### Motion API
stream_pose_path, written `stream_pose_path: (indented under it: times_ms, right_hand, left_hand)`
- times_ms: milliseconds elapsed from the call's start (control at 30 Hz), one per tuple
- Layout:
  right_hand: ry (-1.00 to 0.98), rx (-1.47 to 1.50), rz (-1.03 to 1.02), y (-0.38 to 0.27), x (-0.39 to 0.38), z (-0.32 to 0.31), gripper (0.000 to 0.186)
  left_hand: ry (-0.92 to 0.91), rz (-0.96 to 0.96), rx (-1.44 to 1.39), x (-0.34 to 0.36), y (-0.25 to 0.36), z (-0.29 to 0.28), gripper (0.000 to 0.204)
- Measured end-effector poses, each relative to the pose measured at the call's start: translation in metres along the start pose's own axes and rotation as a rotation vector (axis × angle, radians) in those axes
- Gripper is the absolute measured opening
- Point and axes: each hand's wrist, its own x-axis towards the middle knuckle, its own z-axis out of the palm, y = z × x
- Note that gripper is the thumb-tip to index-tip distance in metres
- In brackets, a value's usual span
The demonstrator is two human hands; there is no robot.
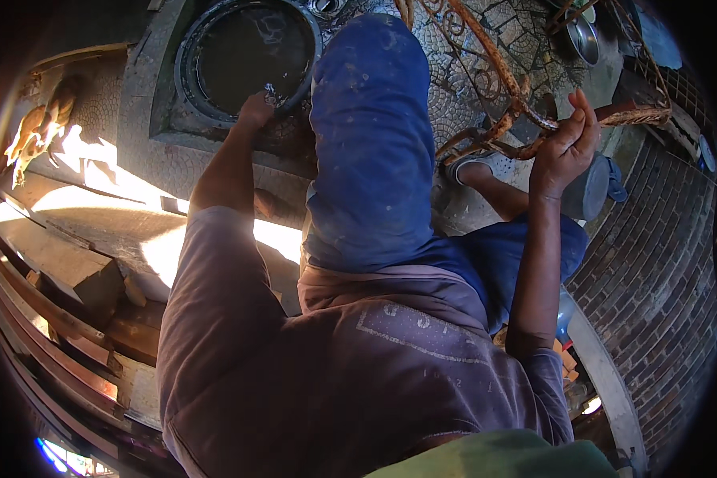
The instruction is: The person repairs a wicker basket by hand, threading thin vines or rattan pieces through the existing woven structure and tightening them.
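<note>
Rusted wrought-iron frame (pixel 495 60), seen from above, in the upper right beside the blue trouser leg (pixel 370 151). The right hand (pixel 567 151) is closed around its curved rail (pixel 633 117), fingers drawn together. The left hand (pixel 255 110) lies at the near rim of a round black tub (pixel 187 72) of dark water (pixel 251 60); a bright glint at its fingertips hides whether they are parted or pinch something small, so its grip cannot be told.

Handling: the metal is probably stiff and fairly heavy, rough and flaky with rust rather than slippery, though wetting could loosen the hold. The thin scrollwork (pixel 454 22) looks the most fragile part; the thicker rail or the straight bar should offer the surer grasp.

Orientation: the straight bar slopes from the upper edge down and to the right, toward a joint left of the right hand; the curved rail appears to extend rightward beyond that hand. The upper edge cuts the frame off, so its full long axis cannot be told
</note>
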Motion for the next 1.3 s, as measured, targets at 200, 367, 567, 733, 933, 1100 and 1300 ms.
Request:
stream_pose_path:
  times_ms: [200, 367, 567, 733, 933, 1100, 1300]
  right_hand:
    - [0.021, -0.029, -0.045, 0.003, 0.003, 0.000, 0.024]
    - [0.033, 0.007, -0.095, 0.002, 0.009, 0.005, 0.023]
    - [0.079, -0.024, -0.180, 0.008, 0.009, 0.006, 0.023]
    - [0.030, -0.001, 0.019, -0.005, 0.009, 0.000, 0.018]
    - [0.116, -0.040, -0.132, 0.004, 0.013, 0.003, 0.018]
    - [0.116, 0.072, -0.229, 0.001, 0.034, 0.008, 0.021]
    - [-0.090, 0.142, -0.112, -0.010, 0.060, 0.008, 0.044]
  left_hand:
    - [0.066, -0.027, 0.263, 0.001, 0.016, -0.007, 0.042]
    - [0.063, -0.028, 0.208, -0.006, 0.012, -0.003, 0.036]
    - [0.350, -0.159, 0.044, -0.019, 0.026, -0.011, 0.029]
    - [0.678, -0.236, -0.293, 0.004, 0.010, -0.029, 0.038]
    - [0.671, 0.257, -0.993, -0.014, 0.164, -0.149, 0.033]
    - [0.422, 0.822, -1.264, -0.122, 0.344, -0.221, 0.032]
    - [0.083, 1.057, -1.177, -0.152, 0.449, -0.165, 0.026]
